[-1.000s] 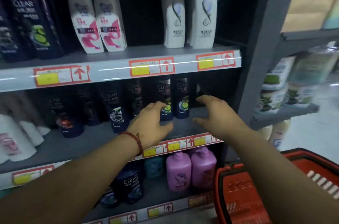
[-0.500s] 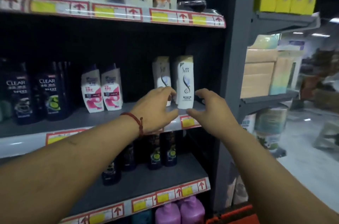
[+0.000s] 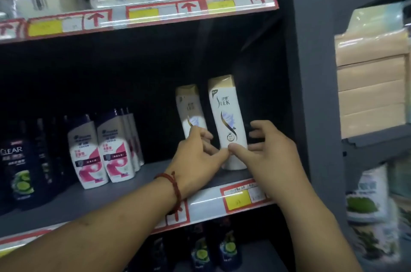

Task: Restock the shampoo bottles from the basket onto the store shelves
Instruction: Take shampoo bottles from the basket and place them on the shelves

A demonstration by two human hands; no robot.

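A white shampoo bottle with a gold cap stands upright at the right end of the middle shelf. Both hands are at its lower half. My left hand holds its left side, thumb on the front, fingers reaching between it and a second white bottle just behind and to the left. My right hand holds its right side, thumb on the front and fingers curled round the edge. The two thumbs almost meet. The basket is out of view.
White-and-pink bottles and dark Clear bottles stand further left on the same shelf. Boxed goods fill the shelf above. A grey upright bounds the bay on the right. More dark bottles sit on the shelf below.
The view has tilted up from the lower shelf and basket to the middle shelf. Both hands rose with it and closed in on the front white bottle.
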